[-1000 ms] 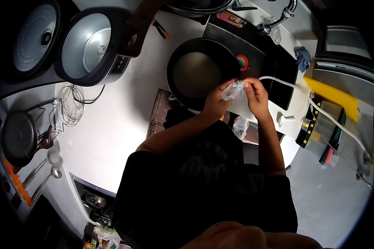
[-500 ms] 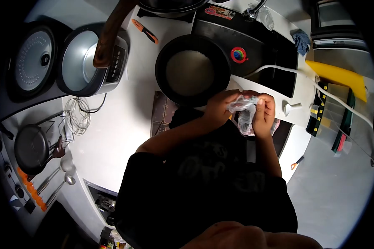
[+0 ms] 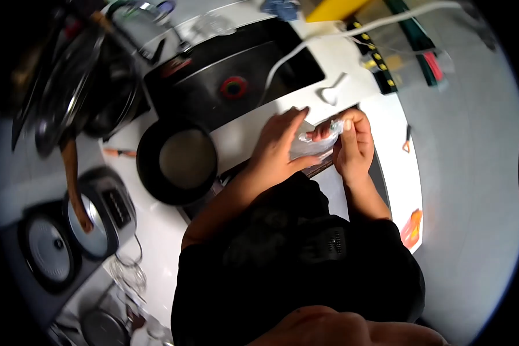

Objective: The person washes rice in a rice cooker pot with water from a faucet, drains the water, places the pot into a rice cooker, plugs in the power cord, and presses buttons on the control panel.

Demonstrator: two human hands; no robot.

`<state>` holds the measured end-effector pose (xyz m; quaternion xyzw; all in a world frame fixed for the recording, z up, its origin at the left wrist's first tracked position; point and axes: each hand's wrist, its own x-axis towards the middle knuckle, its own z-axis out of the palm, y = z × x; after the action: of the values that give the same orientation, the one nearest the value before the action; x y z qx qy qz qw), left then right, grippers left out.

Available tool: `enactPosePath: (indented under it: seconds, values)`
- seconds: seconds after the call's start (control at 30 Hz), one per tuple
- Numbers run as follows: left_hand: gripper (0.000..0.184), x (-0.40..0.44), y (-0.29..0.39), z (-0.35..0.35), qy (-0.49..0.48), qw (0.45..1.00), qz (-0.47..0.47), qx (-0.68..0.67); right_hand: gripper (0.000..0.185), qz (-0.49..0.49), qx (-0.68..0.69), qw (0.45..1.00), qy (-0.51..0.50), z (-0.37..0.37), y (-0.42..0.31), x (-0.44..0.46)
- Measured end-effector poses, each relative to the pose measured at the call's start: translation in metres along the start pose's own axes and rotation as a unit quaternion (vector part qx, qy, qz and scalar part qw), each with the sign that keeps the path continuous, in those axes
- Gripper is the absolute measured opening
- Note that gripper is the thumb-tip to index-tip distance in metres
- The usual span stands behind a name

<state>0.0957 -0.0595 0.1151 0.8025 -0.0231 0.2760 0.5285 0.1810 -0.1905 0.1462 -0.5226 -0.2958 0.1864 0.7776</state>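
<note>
My right hand [image 3: 356, 145] pinches the gathered top of a clear plastic bag [image 3: 322, 144] in front of my body. To its left, my left hand [image 3: 275, 144] has its fingers and thumb spread, with the bag beside its palm. Whether the left thumb touches the bag I cannot tell. A black pot [image 3: 177, 162] with cloudy pale contents stands on the counter to the left of my hands.
Beyond my hands lies a black sink [image 3: 205, 89] with a white hose [image 3: 305, 43] across it. A white funnel-like piece [image 3: 331, 94] lies right of the sink. The open rice cooker [image 3: 116, 202], an orange knife [image 3: 120, 152] and a wire whisk [image 3: 127, 275] are at the left.
The view has turned to the right, so the pot and rice cooker appear farther left and lower. My left hand has opened and come apart from my right hand, which still holds the bag.
</note>
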Motion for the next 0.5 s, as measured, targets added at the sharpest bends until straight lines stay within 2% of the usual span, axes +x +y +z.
enactPosePath:
  seconds: [0.07, 0.13, 0.17, 0.23, 0.33, 0.4, 0.47, 0.5]
  values:
    - [0.078, 0.006, 0.002, -0.015, -0.038, 0.998, 0.006, 0.053, 0.013, -0.023, 0.03, 0.998, 0.058, -0.017, -0.025, 0.013]
    - [0.073, -0.003, 0.006, -0.05, 0.0, 0.995, -0.024, 0.096, 0.014, -0.046, -0.01, 0.991, 0.123, -0.052, -0.05, 0.021]
    - [0.062, -0.017, 0.002, -0.065, 0.066, 0.99, -0.091, 0.087, 0.014, -0.051, -0.018, 0.983, 0.174, -0.066, -0.062, 0.026]
    - [0.048, -0.048, -0.009, -0.107, 0.177, 0.934, -0.13, 0.281, 0.014, -0.08, -0.046, 0.966, 0.242, -0.101, -0.076, 0.034]
    - [0.051, -0.127, -0.039, -0.158, 0.285, 0.842, -0.232, 0.395, 0.014, -0.139, -0.097, 0.946, 0.276, -0.151, -0.087, 0.041]
    - [0.059, -0.176, -0.049, -0.164, 0.338, 0.792, -0.299, 0.411, 0.015, -0.142, -0.148, 0.919, 0.336, -0.178, -0.089, 0.047]
    - [0.069, -0.215, -0.058, -0.163, 0.389, 0.79, -0.361, 0.307, 0.016, -0.164, -0.196, 0.89, 0.377, -0.219, -0.084, 0.054]
    - [0.068, -0.228, -0.064, -0.152, 0.448, 0.752, -0.418, 0.243, 0.016, -0.169, -0.213, 0.879, 0.391, -0.23, -0.083, 0.057]
